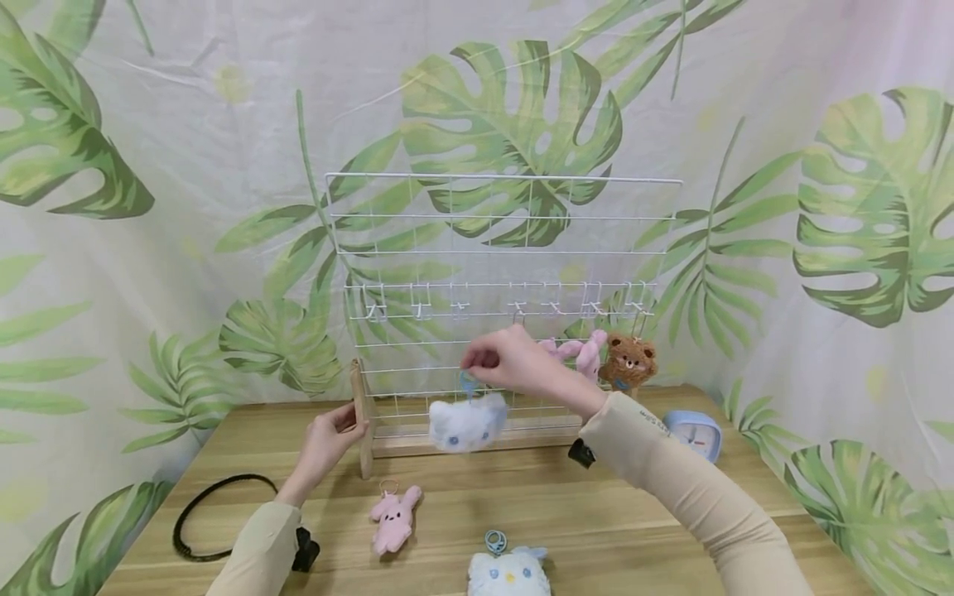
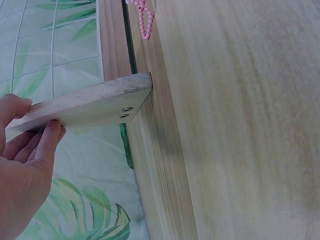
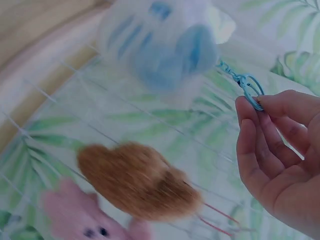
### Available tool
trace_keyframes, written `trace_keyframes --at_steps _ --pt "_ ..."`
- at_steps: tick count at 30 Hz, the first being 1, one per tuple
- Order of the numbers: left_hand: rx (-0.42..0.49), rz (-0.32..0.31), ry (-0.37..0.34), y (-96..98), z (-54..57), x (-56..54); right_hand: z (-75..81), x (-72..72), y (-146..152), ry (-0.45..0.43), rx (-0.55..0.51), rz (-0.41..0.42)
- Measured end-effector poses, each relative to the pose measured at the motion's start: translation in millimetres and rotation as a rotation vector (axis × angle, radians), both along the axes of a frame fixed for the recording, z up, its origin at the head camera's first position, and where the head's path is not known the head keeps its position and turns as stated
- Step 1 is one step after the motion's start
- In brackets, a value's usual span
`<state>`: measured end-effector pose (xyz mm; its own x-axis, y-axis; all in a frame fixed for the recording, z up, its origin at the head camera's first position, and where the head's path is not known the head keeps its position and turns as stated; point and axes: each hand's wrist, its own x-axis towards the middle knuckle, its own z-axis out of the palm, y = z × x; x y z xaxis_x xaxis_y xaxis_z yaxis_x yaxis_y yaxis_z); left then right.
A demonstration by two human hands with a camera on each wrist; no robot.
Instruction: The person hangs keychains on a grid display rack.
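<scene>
A white plush cat-head keychain [image 1: 465,424] with blue eyes hangs from my right hand [image 1: 516,364] in front of the wire grid rack [image 1: 507,177]. Thumb and fingertips of that hand pinch its blue key ring [image 3: 254,95], seen clearly in the right wrist view. My left hand [image 1: 324,447] grips the wooden end piece [image 2: 95,102] of the rack, thumb on one face and fingers on the other. White hooks [image 1: 376,311] line the grid. On its right side hang a brown bear plush [image 1: 630,362] and pink plush [image 1: 589,358], partly hidden behind my right hand.
On the wooden table [image 1: 619,538] lie a pink plush keychain [image 1: 392,523] and, at the front edge of view, another white-and-blue plush [image 1: 510,573]. A black loop [image 1: 181,521] is at the left; a blue clock [image 1: 693,436] stands right of the rack. Leaf-printed cloth [image 1: 246,50] hangs behind.
</scene>
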<state>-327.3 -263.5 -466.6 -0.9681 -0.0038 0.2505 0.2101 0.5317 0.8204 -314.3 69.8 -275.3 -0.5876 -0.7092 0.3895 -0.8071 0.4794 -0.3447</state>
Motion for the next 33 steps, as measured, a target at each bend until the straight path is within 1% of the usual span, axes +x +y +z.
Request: trace_keyframes --at_steps 2,6,9,12,17,21,26,29,33 --pt "0.001 0.003 0.0 -0.2 0.5 -0.1 13.0 -1.5 1 0.001 -0.014 -0.023" --pt "-0.011 0.011 0.005 -0.6 0.6 -1.3 35.3 -7.0 2 0.033 -0.038 -0.061" --pt "-0.013 0.015 0.008 -0.8 0.5 -2.3 47.8 -11.9 1 0.051 -0.062 -0.075" --pt "-0.02 0.015 0.012 -1.5 0.2 -2.3 55.9 -17.2 -2 0.072 -0.084 -0.078" --pt "-0.024 0.019 0.004 -1.1 1.2 0.2 60.5 -26.6 -7 0.084 -0.085 -0.104" --pt "-0.019 0.019 -0.004 -0.1 2.1 1.8 61.1 -33.6 -12 0.069 -0.074 -0.132" --pt "-0.014 0.022 0.001 1.0 1.5 2.0 58.3 -41.9 -15 0.032 -0.026 -0.174" --pt "-0.02 0.022 0.004 1.0 0.4 1.8 55.7 -44.7 -15 0.015 -0.003 -0.18" --pt "-0.02 0.019 0.009 1.1 0.6 1.5 53.8 -46.4 -15 0.003 -0.001 -0.182"
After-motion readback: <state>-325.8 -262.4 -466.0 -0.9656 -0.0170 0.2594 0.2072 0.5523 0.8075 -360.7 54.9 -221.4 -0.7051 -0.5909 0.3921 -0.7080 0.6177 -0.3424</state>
